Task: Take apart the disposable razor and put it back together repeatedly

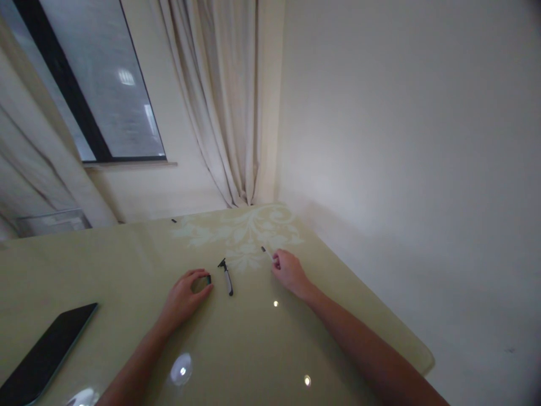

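My left hand (186, 296) rests low over the table, thumb and fingers curved round a small dark piece (208, 279) pinched at their tips. It looks like a short black-green block; its exact kind is too small to tell. Just right of it lies a razor (228, 280) with a grey and black handle, its head pointing away from me. In my right hand (291, 273) is a thin white stick with a dark tip (264, 249), pointing to the upper left. The fingers close round its lower end and hide it. The razor sits between both hands, touched by neither.
A black tablet-like slab (48, 352) lies at the left on the glossy pale green table (236, 349). Near the far edge is a tiny dark piece (173, 220). A wall (401, 141) borders the right side; curtains (224, 101) and a window (105, 79) stand behind.
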The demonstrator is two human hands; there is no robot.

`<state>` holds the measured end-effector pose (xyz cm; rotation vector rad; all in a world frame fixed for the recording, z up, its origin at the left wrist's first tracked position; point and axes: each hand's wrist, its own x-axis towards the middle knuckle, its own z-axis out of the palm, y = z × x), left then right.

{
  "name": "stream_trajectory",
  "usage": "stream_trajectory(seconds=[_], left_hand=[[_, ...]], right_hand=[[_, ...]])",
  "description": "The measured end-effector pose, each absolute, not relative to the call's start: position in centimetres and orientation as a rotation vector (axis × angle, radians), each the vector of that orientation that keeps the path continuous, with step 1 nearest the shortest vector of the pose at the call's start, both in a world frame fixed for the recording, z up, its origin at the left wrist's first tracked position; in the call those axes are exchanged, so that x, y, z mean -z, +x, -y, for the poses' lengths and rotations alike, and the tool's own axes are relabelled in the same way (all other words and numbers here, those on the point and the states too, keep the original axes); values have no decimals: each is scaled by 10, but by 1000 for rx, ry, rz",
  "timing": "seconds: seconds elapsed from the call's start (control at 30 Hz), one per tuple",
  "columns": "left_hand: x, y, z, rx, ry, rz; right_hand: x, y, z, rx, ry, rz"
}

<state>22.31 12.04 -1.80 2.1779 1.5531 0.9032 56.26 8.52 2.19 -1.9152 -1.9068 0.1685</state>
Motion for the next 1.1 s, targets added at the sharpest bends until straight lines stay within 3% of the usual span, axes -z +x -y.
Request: stream_trajectory(seconds=[0.3, 0.63, 0.73, 0.9, 1.1], left_hand=[[19, 222, -119, -944, 2194, -1549], [15, 232, -112, -984, 2141, -1616], [17, 235, -108, -1021, 2192, -1600], [6, 250, -95, -1081, 2343, -1670], [-14, 296, -79, -514, 2492, -1834]], right_hand=[[-14, 466, -94, -244, -1837, 1967], [-8, 561, -39, -419, -1613, 2094], [-6, 633, -12, -184, -1482, 2364], [-15, 771, 8, 473, -2344, 1737], [-28, 771, 4, 486, -2169, 1822]])
